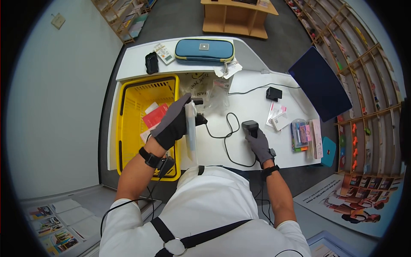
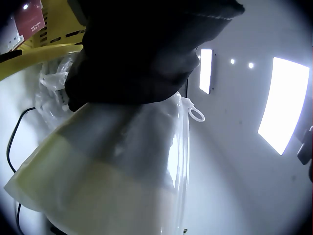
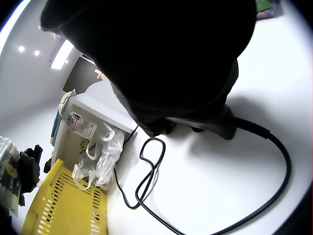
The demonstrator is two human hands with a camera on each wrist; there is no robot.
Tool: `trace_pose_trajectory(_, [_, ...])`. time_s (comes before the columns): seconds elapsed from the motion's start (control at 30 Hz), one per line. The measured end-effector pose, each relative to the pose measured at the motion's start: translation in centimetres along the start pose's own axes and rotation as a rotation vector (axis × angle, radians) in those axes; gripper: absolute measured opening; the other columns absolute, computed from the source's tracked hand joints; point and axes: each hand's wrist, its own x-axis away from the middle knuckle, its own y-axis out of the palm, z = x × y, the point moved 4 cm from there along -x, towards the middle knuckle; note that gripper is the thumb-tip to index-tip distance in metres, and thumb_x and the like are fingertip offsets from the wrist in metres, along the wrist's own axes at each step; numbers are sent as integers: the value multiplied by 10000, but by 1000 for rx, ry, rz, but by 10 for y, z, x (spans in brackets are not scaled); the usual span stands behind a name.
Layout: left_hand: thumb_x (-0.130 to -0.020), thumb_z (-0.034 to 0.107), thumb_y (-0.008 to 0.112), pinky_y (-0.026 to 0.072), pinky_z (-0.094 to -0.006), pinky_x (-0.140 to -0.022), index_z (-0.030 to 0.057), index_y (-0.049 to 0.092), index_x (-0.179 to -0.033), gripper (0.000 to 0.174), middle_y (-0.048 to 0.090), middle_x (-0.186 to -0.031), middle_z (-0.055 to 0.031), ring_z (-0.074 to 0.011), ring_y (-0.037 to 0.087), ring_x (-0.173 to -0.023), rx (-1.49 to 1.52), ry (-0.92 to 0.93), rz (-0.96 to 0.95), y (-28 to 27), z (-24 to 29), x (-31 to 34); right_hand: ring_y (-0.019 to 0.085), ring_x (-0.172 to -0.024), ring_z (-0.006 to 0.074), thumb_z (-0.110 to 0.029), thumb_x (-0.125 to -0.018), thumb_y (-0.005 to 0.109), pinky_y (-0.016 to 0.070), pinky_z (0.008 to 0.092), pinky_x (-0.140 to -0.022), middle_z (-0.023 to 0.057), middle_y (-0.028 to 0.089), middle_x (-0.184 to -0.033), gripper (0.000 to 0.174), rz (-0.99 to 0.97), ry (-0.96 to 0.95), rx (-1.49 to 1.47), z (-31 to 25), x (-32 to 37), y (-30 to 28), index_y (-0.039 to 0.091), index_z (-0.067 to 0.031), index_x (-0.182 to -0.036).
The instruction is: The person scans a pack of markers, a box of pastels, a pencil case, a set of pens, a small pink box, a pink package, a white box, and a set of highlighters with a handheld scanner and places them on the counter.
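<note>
In the head view the gloved left hand (image 1: 172, 126) pinches a translucent zip pouch (image 1: 191, 135), held upright beside the yellow basket's (image 1: 176, 85) right rim. The pouch (image 2: 112, 171) hangs below the dark glove (image 2: 137, 54) in the left wrist view, a small ring-shaped pull at its edge. The gloved right hand (image 1: 259, 146) grips a black handheld scanner (image 1: 250, 125) over the white counter. Glove fabric (image 3: 161, 54) hides most of the scanner in the right wrist view; its handle end (image 3: 222, 128) and cable (image 3: 286, 166) show.
A red packet (image 1: 155, 115) lies inside the basket. Plastic bags (image 1: 217, 96) sit under the shelf bearing a blue case (image 1: 204, 50), a calculator-like device (image 1: 164, 54) and a black object (image 1: 151, 63). Rightward are a monitor (image 1: 321, 83), small boxes (image 1: 281, 122) and pen packs (image 1: 301, 135). Cable (image 1: 224, 137) loops mid-counter.
</note>
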Motion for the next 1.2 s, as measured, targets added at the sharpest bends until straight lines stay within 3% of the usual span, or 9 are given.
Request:
trace_pose_trajectory(0.13, [-1121, 435, 540, 667, -466, -777, -46, 648, -1292, 522, 700, -875, -152, -304, 743, -755, 205, -133, 83, -5, -7, -20, 757, -958, 298, -364, -826, 801, 588, 440, -865, 157, 790, -1061, 701, -33, 81, 94, 2, 2, -6, 660, -21, -1420])
trace_pose_trajectory(0.3, [-1119, 448, 545, 665, -490, -837, 10, 647, -1257, 470, 675, -915, -135, -304, 718, -794, 214, -125, 15, -11, -16, -37, 758, -1018, 314, -390, -816, 820, 584, 458, -904, 187, 784, -1109, 848, -106, 224, 23, -19, 18, -28, 589, 49, -1503])
trace_pose_trajectory(0.43, [-1121, 433, 541, 657, -498, -830, 34, 649, -1259, 436, 689, -938, -150, -311, 725, -818, 258, -91, 36, -1, -15, -38, 743, -1162, 325, -398, -833, 831, 581, 434, -986, 243, 750, -1269, 935, 124, -133, 242, -12, 10, -42, 511, 98, -1558])
trace_pose_trajectory(0.57, [-1124, 432, 534, 656, -489, -823, 40, 653, -1255, 430, 707, -965, -156, -319, 734, -837, 254, -63, 26, 5, -15, -41, 686, -1313, 349, -397, -868, 822, 548, 420, -1088, 270, 683, -1424, 899, 270, -358, 337, -96, 36, -62, 511, 63, -1575])
trace_pose_trajectory(0.67, [-1132, 433, 512, 653, -492, -811, 46, 653, -1259, 431, 726, -1010, -164, -325, 742, -850, 359, -55, 47, 9, -26, -54, 689, -1282, 289, -301, -933, 745, 522, 399, -1094, 251, 687, -1425, 811, -128, -356, 40, -160, 67, -49, 470, 60, -1605])
trace_pose_trajectory(0.77, [-1141, 432, 494, 651, -485, -821, 50, 655, -1255, 430, 731, -1026, -166, -329, 746, -867, 398, -42, 51, 18, -27, -55, 693, -1247, 272, -280, -945, 731, 526, 394, -1089, 221, 715, -1345, 781, -319, -368, -278, -194, 90, -30, 475, 46, -1607])
trace_pose_trajectory(0.87, [-1147, 431, 484, 642, -476, -856, 48, 660, -1262, 436, 739, -1048, -165, -330, 749, -903, 385, -42, -29, 34, -33, -50, 722, -1065, 224, -288, -948, 729, 571, 361, -974, 148, 745, -1164, 709, -280, -459, -187, -214, 97, -19, 539, 41, -1547])
trace_pose_trajectory(0.93, [-1151, 429, 482, 627, -465, -918, 41, 668, -1280, 450, 748, -1076, -160, -328, 750, -959, 322, 0, -119, 40, -32, -43, 699, -891, 166, -308, -951, 731, 581, 325, -828, 87, 729, -997, 599, -551, -216, -163, -229, 103, -21, 629, 41, -1426])
trace_pose_trajectory(1.2, [-1156, 380, 501, 585, -472, -1049, 0, 645, -1404, 476, 744, -1185, -159, -321, 728, -1157, 372, -166, -147, 43, -36, -34, 664, -789, 112, -340, -978, 734, 557, 294, -709, 43, 715, -902, 484, -382, -46, -356, -154, 71, -23, 709, 34, -1285])
